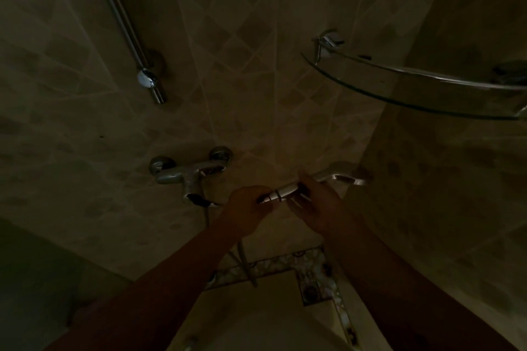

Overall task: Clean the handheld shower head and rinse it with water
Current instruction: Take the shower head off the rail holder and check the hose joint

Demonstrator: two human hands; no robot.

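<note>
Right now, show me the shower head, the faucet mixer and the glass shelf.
shower head (346,177): head view, its round head.
faucet mixer (185,175): head view, its body.
glass shelf (399,102): head view, front rim.

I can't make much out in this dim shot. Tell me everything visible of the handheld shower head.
The handheld shower head looks like chrome metal, lying roughly level before the tiled wall. Its head end points right, near the corner. The left hand grips the handle's base; the right hand holds its middle.
</note>
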